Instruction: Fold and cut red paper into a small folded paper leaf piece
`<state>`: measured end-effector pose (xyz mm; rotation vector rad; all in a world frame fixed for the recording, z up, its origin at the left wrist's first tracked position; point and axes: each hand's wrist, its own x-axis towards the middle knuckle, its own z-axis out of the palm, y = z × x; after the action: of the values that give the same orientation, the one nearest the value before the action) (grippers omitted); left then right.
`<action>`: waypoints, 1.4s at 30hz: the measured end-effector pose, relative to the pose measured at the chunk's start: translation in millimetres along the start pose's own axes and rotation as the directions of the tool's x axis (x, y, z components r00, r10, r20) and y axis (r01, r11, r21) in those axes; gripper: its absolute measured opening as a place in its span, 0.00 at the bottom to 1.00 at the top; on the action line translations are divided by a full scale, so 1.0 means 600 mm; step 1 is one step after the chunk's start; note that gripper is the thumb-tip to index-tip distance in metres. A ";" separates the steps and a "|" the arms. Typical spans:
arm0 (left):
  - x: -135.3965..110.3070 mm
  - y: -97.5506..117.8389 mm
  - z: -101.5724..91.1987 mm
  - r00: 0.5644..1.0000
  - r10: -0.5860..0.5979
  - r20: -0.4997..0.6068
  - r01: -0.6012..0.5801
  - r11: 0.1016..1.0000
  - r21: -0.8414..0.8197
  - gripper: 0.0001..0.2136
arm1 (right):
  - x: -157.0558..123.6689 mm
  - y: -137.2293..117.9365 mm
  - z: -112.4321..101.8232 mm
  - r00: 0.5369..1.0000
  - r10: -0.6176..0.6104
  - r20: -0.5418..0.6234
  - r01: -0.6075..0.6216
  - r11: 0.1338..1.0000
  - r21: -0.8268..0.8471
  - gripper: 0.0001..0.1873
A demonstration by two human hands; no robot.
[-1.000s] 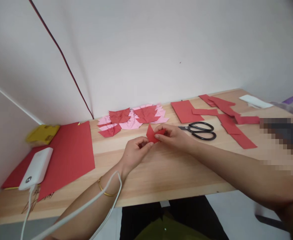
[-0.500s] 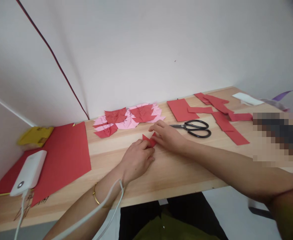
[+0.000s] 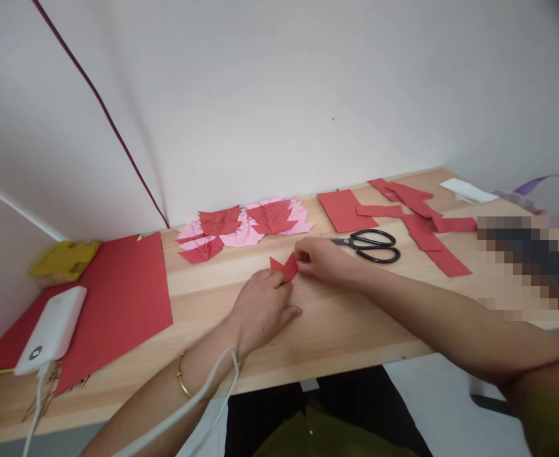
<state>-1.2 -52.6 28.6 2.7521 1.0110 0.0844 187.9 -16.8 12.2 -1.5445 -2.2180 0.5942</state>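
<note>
A small piece of folded red paper [image 3: 283, 266] lies on the wooden table between my hands, its two pointed ends up in a V shape. The fingertips of my left hand [image 3: 264, 308] rest on its lower left part and press it to the table; the thumb is stretched out apart. My right hand [image 3: 324, 260] is closed in a pinch at the paper's right point, with the fingertips partly hidden. Just beyond my right hand lie black-handled scissors [image 3: 375, 245], their blades partly covered by it.
Folded red and pink paper pieces [image 3: 246, 223] lie by the wall. Red strips [image 3: 444, 254] and a red rectangle [image 3: 343, 211] lie to the right. At left, a white power bank [image 3: 53, 330] and yellow packet [image 3: 65, 260] rest on red sheets [image 3: 131, 304]. A white cable [image 3: 213, 374] crosses my left forearm.
My right hand has drawn its fingers together into a pinch and shifted slightly right, baring more of the folded paper. The left thumb has spread outward while those fingers stay on the paper.
</note>
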 end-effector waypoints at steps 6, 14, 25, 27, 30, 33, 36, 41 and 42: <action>0.000 0.000 0.003 0.999 0.009 -0.032 -0.009 1.000 0.006 0.12 | -0.009 -0.001 0.010 0.996 -0.087 0.008 0.087 0.996 0.005 0.04; 0.000 -0.001 0.005 1.000 -0.006 -0.028 0.007 1.000 0.021 0.10 | 0.001 0.012 0.000 0.998 -0.027 -0.057 0.024 0.999 -0.048 0.05; 0.001 0.002 0.002 0.999 -0.018 -0.035 0.019 1.000 0.012 0.09 | -0.001 0.004 -0.004 0.998 0.004 -0.063 -0.009 0.995 -0.094 0.05; 0.001 0.002 0.003 0.999 -0.021 -0.043 0.022 1.000 0.007 0.09 | -0.003 0.001 -0.003 0.998 -0.029 -0.057 0.026 0.998 -0.057 0.05; 0.001 0.002 0.002 0.999 -0.017 -0.052 0.017 1.000 -0.002 0.09 | -0.008 -0.008 0.002 0.993 -0.100 0.057 0.101 0.995 -0.011 0.04; 0.001 0.002 0.001 0.999 -0.014 -0.052 0.014 1.000 -0.007 0.09 | -0.005 -0.008 0.003 0.995 -0.081 0.057 0.084 0.996 -0.038 0.04; 0.000 0.002 0.002 0.999 -0.028 -0.046 0.028 1.000 0.008 0.09 | -0.003 0.001 0.003 0.999 -0.036 -0.034 0.034 0.996 -0.080 0.05; 0.000 0.000 0.005 0.998 -0.025 -0.053 0.027 0.999 0.027 0.10 | -0.008 -0.001 0.014 0.988 -0.146 0.049 0.147 0.989 -0.018 0.06; 0.000 0.000 0.005 0.998 -0.028 -0.053 0.029 0.999 0.024 0.10 | -0.008 -0.002 0.013 0.988 -0.143 0.064 0.144 0.989 -0.012 0.06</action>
<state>-0.5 -53.1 25.7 2.7704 1.0713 0.1410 184.4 -22.4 5.6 -1.3763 -2.3628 0.5893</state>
